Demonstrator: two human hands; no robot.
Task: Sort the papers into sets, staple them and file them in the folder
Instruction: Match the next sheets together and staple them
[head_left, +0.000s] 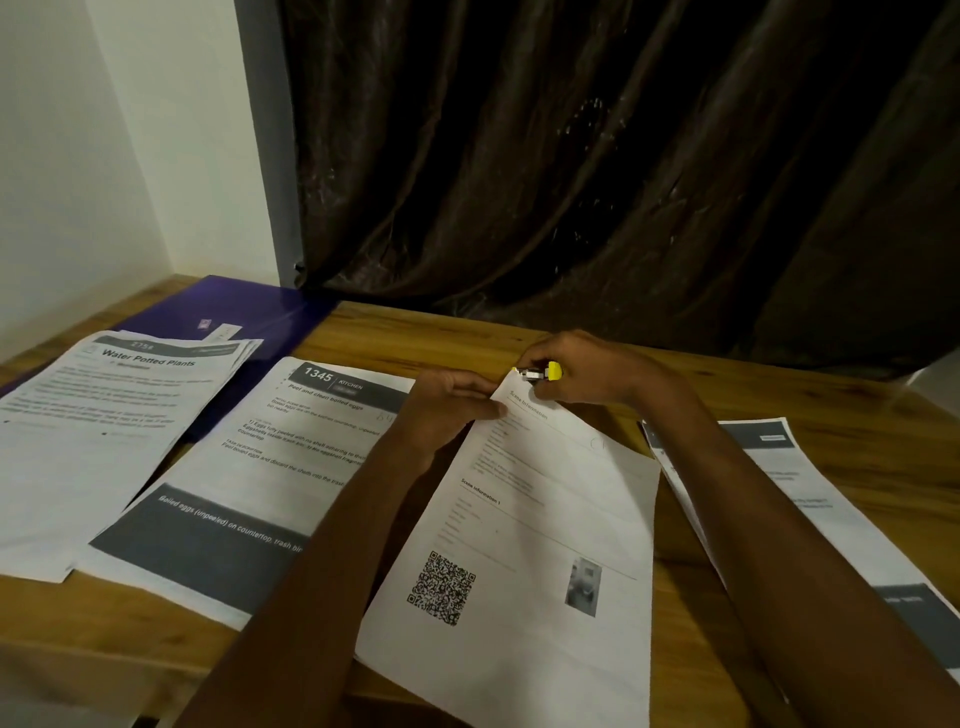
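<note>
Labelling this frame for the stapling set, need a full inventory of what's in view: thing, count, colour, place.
Stapler: one, yellow and silver, at the top corner of the QR-code set.
QR-code set: one, white, centre, top corner lifted.
"Peel and clean boiled eggs" sheet: one, white with grey bands, left of centre.
"Water Potted Plants" stack: several sheets, white, far left, partly on the folder.
Right sheets: count unclear, white and grey, right edge.
Folder: one, purple, back left.
Table: one, wood.
Curtain: one, dark brown, behind.
Wall: white, left.
Left hand: pinches the set's corner.
Right hand: grips the stapler.
</note>
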